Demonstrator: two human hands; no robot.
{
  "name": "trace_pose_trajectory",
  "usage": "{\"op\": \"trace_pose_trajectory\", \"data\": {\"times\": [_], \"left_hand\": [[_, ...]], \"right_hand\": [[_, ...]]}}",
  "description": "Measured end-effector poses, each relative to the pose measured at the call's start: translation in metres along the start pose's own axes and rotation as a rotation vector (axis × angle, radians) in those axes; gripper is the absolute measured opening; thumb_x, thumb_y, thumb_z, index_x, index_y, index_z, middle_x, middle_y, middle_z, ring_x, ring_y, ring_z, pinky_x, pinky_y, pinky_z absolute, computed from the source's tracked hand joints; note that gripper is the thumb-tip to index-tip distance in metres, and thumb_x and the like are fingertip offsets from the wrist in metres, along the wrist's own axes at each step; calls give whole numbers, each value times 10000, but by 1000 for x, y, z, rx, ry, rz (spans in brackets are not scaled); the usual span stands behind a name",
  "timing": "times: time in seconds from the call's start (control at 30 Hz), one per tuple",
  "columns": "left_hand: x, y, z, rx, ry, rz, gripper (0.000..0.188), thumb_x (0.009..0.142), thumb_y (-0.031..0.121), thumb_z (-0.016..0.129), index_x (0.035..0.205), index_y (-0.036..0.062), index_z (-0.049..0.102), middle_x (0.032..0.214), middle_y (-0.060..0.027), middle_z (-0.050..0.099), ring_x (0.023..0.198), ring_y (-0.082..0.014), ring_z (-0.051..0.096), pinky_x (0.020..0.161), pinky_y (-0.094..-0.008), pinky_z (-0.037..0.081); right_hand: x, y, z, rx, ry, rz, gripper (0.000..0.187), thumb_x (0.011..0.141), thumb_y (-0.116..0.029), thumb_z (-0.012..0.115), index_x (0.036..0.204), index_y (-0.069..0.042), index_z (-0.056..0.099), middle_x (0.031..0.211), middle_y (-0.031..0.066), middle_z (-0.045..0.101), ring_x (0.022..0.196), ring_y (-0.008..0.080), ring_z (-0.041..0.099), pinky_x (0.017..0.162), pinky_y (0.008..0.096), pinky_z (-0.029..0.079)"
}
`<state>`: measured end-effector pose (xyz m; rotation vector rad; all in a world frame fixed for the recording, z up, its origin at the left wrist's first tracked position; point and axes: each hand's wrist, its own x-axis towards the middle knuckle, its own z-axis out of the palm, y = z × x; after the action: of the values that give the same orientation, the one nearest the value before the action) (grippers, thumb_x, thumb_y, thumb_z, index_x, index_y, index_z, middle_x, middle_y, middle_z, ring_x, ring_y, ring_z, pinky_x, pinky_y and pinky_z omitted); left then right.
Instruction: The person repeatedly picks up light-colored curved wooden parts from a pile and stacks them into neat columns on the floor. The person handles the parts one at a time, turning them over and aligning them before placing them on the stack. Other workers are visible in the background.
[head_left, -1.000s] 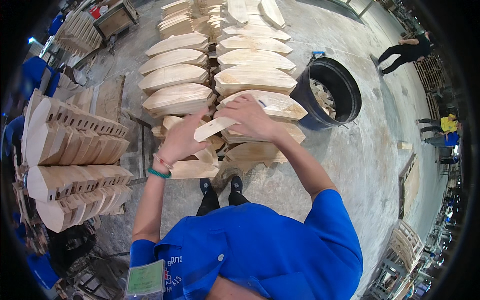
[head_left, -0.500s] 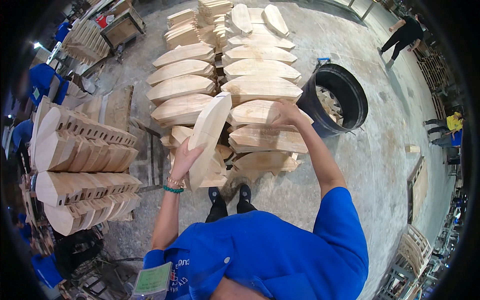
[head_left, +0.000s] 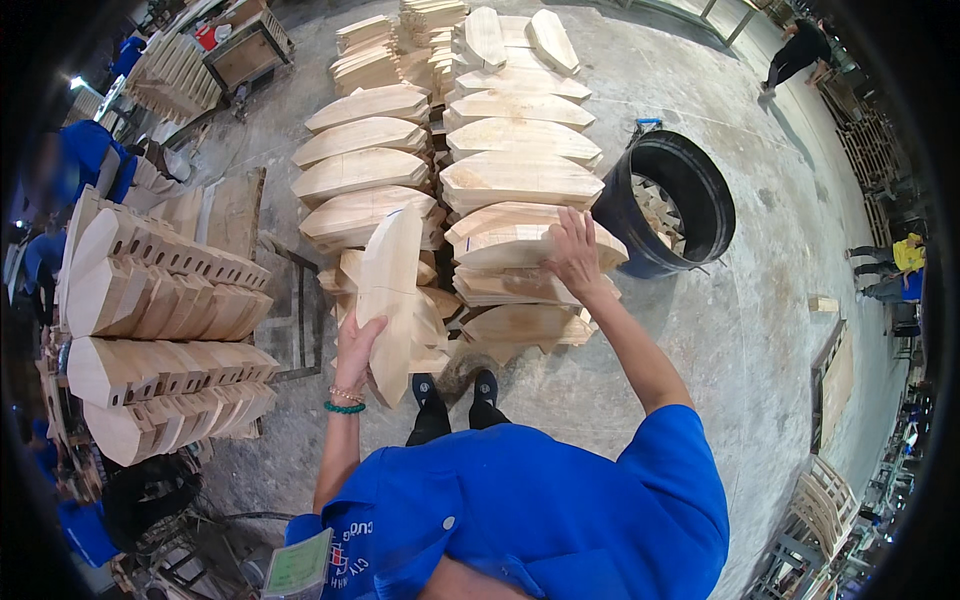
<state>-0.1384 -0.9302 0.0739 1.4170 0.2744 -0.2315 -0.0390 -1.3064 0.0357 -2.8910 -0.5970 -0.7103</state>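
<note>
My left hand (head_left: 356, 352) is closed on the lower end of a pale, pointed wooden board (head_left: 392, 285), held tilted upright in front of the left stack. My right hand (head_left: 577, 257) lies over the right end of another shaped wooden board (head_left: 500, 247) on the right stack. Its fingers reach over the board's upper edge, with the thumb on the near side. Behind my hands, similar boards lie in two overlapping columns, the left column (head_left: 360, 172) and the right column (head_left: 520, 175).
A black bin (head_left: 625, 235) with wood offcuts stands right of the stacks. At left are stacked wooden parts with holes (head_left: 170, 370). Co-workers in blue (head_left: 90, 150) are beyond them; a person in dark clothes (head_left: 800, 50) is far right. A wooden panel (head_left: 832, 395) lies at right.
My left hand has moved slightly left and down with its board, which now stands more upright. My right hand's fingers have shifted up over the board, whose near face has tilted toward me.
</note>
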Motion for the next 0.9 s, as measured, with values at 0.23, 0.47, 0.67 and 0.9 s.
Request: {"op": "trace_pose_trajectory", "data": {"times": [0.23,0.47,0.67,0.9], "left_hand": [[-1,1,2,-53,22,-18,421,838,95,566,1237,-11,481,1138,-98,601,990,-158,597,850,-286,483],[-6,16,0,-11,82,13,371,837,80,579,1194,-7,520,1103,-72,616,967,-133,588,843,-274,469],[-4,23,11,82,77,56,365,835,64,575,1187,-15,524,1098,-73,616,959,-137,588,835,-272,468],[4,20,20,64,45,35,391,827,46,569,1208,-17,509,1113,-80,613,992,-139,583,850,-273,467]], "right_hand": [[32,32,-19,276,-297,2,451,702,-264,718,1103,-118,571,968,81,582,934,287,550,782,423,431],[129,47,-28,162,-135,329,431,771,-321,663,1122,-99,550,953,169,628,914,344,580,775,483,465],[148,83,-7,87,-296,436,411,792,-331,634,1110,-91,531,968,214,631,985,373,592,822,497,467],[141,76,1,15,-340,474,426,782,-332,644,1122,-111,514,931,225,628,916,390,611,791,496,479]]}}
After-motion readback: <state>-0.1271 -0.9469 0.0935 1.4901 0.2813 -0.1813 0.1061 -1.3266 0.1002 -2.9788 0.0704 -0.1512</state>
